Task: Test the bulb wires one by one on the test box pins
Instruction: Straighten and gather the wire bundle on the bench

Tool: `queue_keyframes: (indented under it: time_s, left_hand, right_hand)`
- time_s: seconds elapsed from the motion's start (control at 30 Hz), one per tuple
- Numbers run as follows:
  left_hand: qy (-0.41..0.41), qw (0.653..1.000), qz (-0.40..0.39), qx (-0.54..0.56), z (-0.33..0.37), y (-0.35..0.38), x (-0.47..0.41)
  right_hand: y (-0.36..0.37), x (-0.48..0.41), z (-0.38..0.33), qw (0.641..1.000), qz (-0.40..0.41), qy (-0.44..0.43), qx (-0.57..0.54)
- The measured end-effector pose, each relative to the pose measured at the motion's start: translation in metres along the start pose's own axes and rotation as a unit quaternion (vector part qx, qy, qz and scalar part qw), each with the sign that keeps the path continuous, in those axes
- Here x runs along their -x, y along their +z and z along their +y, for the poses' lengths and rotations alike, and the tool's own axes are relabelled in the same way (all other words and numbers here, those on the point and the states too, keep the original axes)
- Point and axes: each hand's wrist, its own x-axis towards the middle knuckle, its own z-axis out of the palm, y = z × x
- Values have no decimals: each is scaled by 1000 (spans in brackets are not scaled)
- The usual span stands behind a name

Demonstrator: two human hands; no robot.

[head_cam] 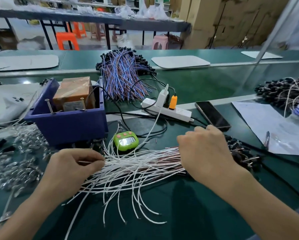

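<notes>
Wires (136, 165): white and brown bundle, lying flat on the mat (188, 213), centre front, between the two hands. Loose white ends fan out toward the near edge. Black sockets (240, 153) sit at the bundle's right end.

Left hand (76, 167): thumb and fingers pinch a few white wires at the bundle's left end; the remaining fingers are curled.

Right hand (207, 153): back faces the camera, fingers bent down over the right part of the bundle. Cannot tell whether they close round any wire.

Box (67, 125): blue, open top, behind the left hand and apart from it. Two upright pins (49, 105) stand at its near rim. No wire touches them.

Margins: a timer (126, 141) sits just behind the bundle, right of the box's near corner. A strip (167, 108) lies further back, with cables trailing from it toward the timer. A phone (212, 114) lies behind the right hand, and paper (269, 129) lies right of that. Bare mat runs from the fanned ends to the near edge. A narrow gap lies between the left hand and the box front.
</notes>
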Motion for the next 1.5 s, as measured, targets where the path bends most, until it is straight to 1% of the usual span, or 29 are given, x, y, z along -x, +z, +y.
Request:
queue_keyframes:
  time_s: [0.07,0.1,0.13,0.17,0.23,0.27,0.3,0.43,0.47,0.53,0.6,0.67,0.73,0.8,0.87,0.97,1.03,1.1,1.23,1.3,1.4,1.43,1.5]
  left_hand:
    - [14,1000,-5,-14,1,5,5]
    - [23,999,-6,-21,1,8,7]
    - [33,999,-7,-26,2,9,9]
    - [40,999,-9,-29,1,11,11]
    - [51,998,-6,-39,1,14,13]
    - [55,997,-1,-49,2,15,14]
    - [58,997,3,-60,2,16,15]
    - [75,993,10,-89,4,15,17]
    - [85,990,21,-109,4,15,17]
    - [116,979,72,-155,5,13,18]
    - [162,957,131,-204,5,10,15]
    - [212,933,161,-242,4,8,13]
    - [252,913,178,-268,3,10,11]
    - [259,907,166,-288,1,14,12]
    - [251,911,143,-294,1,17,13]
    - [238,922,121,-280,0,17,14]
    - [231,931,115,-259,0,18,15]
    - [221,936,112,-250,0,20,15]
    - [220,938,116,-243,-2,19,14]
    - [210,942,116,-234,-2,19,15]
    - [206,943,122,-231,-1,22,17]
    - [210,943,122,-227,-1,24,17]
    - [220,943,121,-217,-1,26,18]
  right_hand:
    - [19,8,-3,1000,-20,5,23]
    - [29,11,-4,999,-21,24,13]
    - [37,14,-3,999,-1,51,-18]
    - [43,15,-3,994,33,78,-67]
    - [47,16,-7,971,99,112,-185]
    - [47,14,-11,958,114,117,-238]
    - [46,13,-16,946,113,119,-279]
    - [47,19,-46,930,30,86,-357]
    - [49,22,-50,924,2,79,-373]
    - [55,27,-50,914,-49,75,-395]
    - [56,28,-42,908,-59,77,-407]
    - [53,28,-30,904,-56,66,-418]
    - [49,29,-20,904,-102,13,-415]
    - [48,32,-14,912,-165,-55,-373]
    - [51,33,-9,928,-197,-81,-304]
    - [57,24,10,951,-189,-33,-242]
    - [62,18,23,952,-203,-15,-227]
    - [67,15,27,954,-206,-24,-217]
    - [70,20,23,965,-177,-26,-192]
    - [65,22,21,966,-165,-15,-199]
    - [53,21,8,956,-129,9,-263]
    - [47,21,-2,953,-121,1,-279]
    - [39,21,-28,944,-126,-44,-301]
